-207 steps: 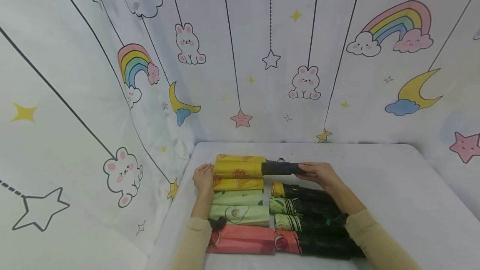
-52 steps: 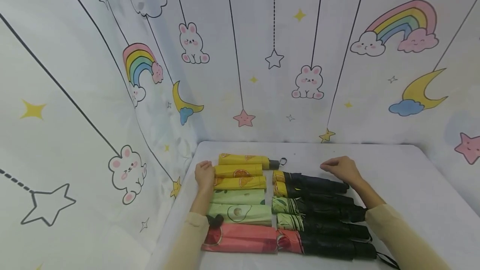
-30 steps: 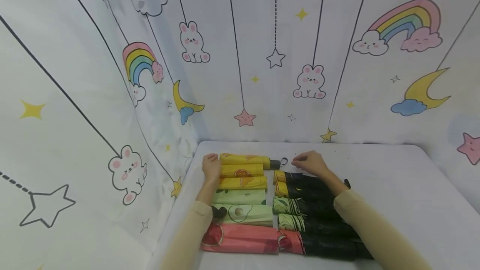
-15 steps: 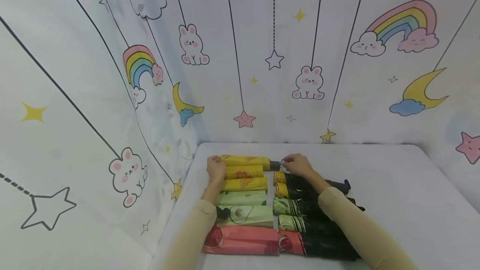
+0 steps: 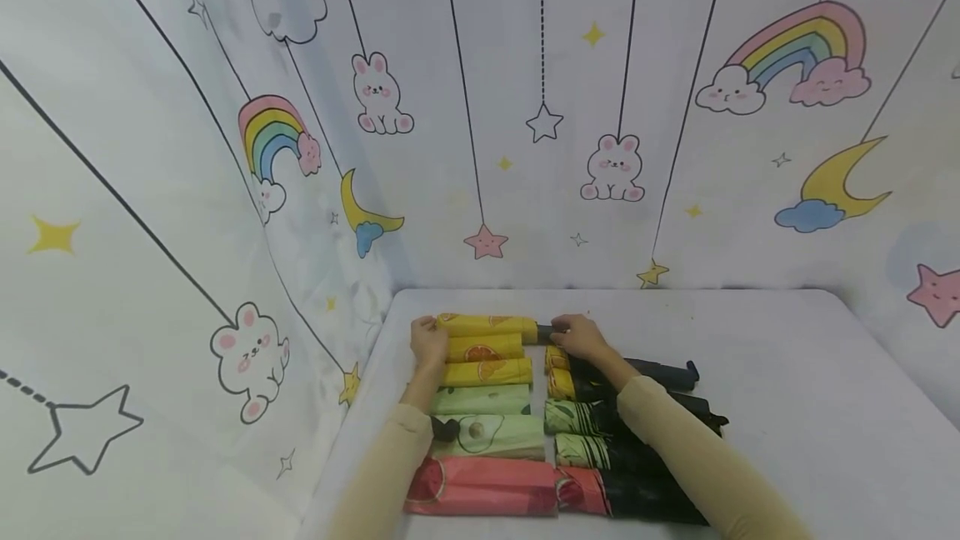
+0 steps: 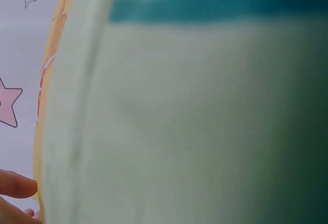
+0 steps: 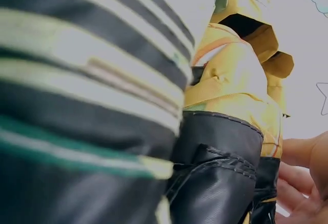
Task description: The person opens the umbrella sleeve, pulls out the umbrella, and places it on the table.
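Note:
In the head view a folded umbrella in a yellow orange-print sleeve (image 5: 487, 326) lies at the back of the table, its short dark handle (image 5: 544, 334) out to the right. My left hand (image 5: 430, 344) holds its left end with the fingertips. My right hand (image 5: 583, 336) pinches the handle end, hiding the wrist loop. In front lie two flat yellow sleeves (image 5: 483, 347), with dark folded umbrellas (image 5: 660, 373) to their right. The right wrist view shows my right fingers (image 7: 294, 183) beyond the black umbrellas. A pale green sleeve (image 6: 169, 111) fills most of the left wrist view.
Avocado-print green sleeves (image 5: 498, 433) and a red watermelon-print sleeve (image 5: 495, 490) lie nearer, under and beside my left forearm. Black folded umbrellas with green-striped ends (image 5: 581, 450) lie right of them, partly under my right sleeve. A printed curtain (image 5: 480, 107) stands behind the white table (image 5: 780, 390).
Earlier, a dark umbrella stuck out of the second yellow sleeve; now it lies apart on the right. My left hand has moved back, and my right has come leftward to the rear umbrella's handle.

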A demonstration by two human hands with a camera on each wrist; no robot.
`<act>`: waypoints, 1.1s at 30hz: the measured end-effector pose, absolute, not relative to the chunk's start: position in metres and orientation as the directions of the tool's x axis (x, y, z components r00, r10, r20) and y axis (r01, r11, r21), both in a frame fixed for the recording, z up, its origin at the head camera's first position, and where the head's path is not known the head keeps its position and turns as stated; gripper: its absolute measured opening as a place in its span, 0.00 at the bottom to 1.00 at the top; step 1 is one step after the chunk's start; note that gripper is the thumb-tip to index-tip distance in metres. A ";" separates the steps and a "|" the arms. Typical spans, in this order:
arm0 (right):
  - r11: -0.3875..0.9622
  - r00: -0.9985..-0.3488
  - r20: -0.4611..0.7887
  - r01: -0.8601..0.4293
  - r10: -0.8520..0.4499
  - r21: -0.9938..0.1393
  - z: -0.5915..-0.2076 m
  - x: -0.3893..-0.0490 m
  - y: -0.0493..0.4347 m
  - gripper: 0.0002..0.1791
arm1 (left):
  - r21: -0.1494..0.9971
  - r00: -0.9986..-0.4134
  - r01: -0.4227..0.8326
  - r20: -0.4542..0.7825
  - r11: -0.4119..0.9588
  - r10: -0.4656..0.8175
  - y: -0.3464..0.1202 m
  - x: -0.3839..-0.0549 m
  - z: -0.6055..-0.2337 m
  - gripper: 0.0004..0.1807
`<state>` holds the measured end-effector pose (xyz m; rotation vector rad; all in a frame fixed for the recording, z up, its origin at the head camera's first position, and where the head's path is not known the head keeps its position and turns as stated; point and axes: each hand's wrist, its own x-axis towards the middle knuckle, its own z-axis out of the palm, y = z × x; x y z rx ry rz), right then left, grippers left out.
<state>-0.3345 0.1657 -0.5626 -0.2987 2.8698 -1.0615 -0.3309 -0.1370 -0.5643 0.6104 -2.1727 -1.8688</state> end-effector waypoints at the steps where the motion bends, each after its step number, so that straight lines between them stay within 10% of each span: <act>1: 0.744 -0.980 0.007 -0.156 -0.199 -0.649 -0.563 -0.335 0.165 0.23 | 0.979 -0.889 -0.171 -0.106 0.107 -0.446 -0.137 -0.331 -0.565 0.25; 12: 0.667 -0.978 -0.069 -0.081 -0.196 -0.740 -0.568 -0.342 0.164 0.21 | 0.978 -0.852 -0.168 -0.079 0.128 -0.517 -0.141 -0.331 -0.567 0.17; 33: 0.076 -0.953 -0.198 0.185 -0.229 -0.980 -0.559 -0.345 0.176 0.25 | 0.986 -0.809 -0.153 -0.089 0.062 -0.581 -0.150 -0.340 -0.577 0.14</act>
